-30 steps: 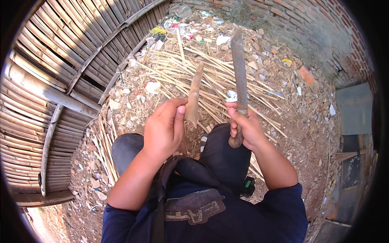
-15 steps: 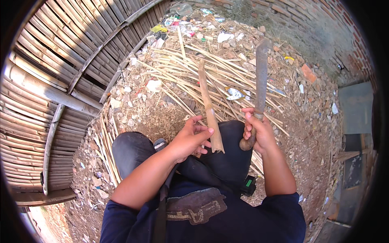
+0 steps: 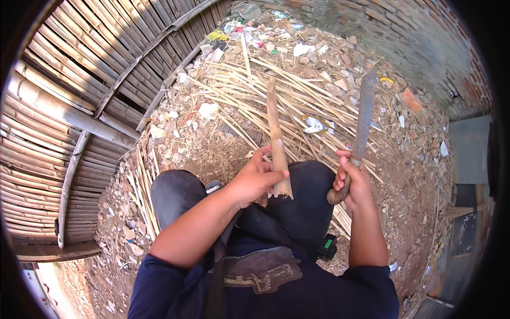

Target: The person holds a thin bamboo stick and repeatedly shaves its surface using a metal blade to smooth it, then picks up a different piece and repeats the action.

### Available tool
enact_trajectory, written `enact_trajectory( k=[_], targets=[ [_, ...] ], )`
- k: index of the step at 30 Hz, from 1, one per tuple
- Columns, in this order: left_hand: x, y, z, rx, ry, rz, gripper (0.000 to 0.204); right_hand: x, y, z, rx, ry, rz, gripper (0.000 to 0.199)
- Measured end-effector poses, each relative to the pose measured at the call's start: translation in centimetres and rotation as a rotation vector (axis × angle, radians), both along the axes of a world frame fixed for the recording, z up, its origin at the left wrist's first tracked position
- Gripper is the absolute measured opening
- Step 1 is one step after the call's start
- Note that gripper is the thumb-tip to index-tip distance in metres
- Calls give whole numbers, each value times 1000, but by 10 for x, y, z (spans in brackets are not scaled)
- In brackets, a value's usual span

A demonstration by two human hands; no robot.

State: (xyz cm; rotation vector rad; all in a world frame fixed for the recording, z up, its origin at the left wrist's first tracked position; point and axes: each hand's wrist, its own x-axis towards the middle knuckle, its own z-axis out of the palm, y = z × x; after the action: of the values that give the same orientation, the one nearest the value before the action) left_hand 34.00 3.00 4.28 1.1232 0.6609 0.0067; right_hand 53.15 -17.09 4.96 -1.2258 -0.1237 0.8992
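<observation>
Between the thumb and fingers of my left hand (image 3: pixel 259 178) is a split bamboo piece (image 3: pixel 274 125), brown and slightly bent, its ragged lower end near my knee. It points away from me over the heap of strips. My right hand (image 3: pixel 355 183) is wrapped round the wooden handle of a machete (image 3: pixel 365 109). The long grey blade points up and away, leaning a little to the right, apart from the bamboo. Pale bamboo strips (image 3: pixel 297 87) lie in a loose, crisscrossed heap beyond both hands.
More strips (image 3: pixel 142 189) lie left of my bent knee (image 3: pixel 178 196). A bamboo slat wall (image 3: pixel 58 114) stands at the left and a brick wall (image 3: pixel 393 32) at the far right. Rubble and litter cover the ground, with a dark box bearing a green patch (image 3: pixel 327 246) by my right hip.
My right hand has moved to the right with the machete, whose blade now leans further right. My left hand still holds the bamboo piece, fingers closer round it. The view has shifted slightly.
</observation>
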Motion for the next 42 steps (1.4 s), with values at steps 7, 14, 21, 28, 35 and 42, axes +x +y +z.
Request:
enact_trajectory(
  k=[7,14,21,28,35,42],
  targets=[
    [-78,60,47,100,-174,56,89,7,-8,-6,-9,-20,-44,31],
    [-183,103,67,409,-2,138,82,11,-15,-12,1,-28,-78,32],
    [-299,117,41,750,390,235,84,11,-12,-14,-58,-70,-126,32],
    [-444,97,-42,812,829,296,80,12,-9,-20,-82,-129,-98,31],
    [-525,-43,-187,550,1039,421,83,24,-15,-43,-180,-140,-143,32],
    [-525,-127,-244,312,1484,516,115,72,-49,-121,-439,-455,-173,21]
  ],
)
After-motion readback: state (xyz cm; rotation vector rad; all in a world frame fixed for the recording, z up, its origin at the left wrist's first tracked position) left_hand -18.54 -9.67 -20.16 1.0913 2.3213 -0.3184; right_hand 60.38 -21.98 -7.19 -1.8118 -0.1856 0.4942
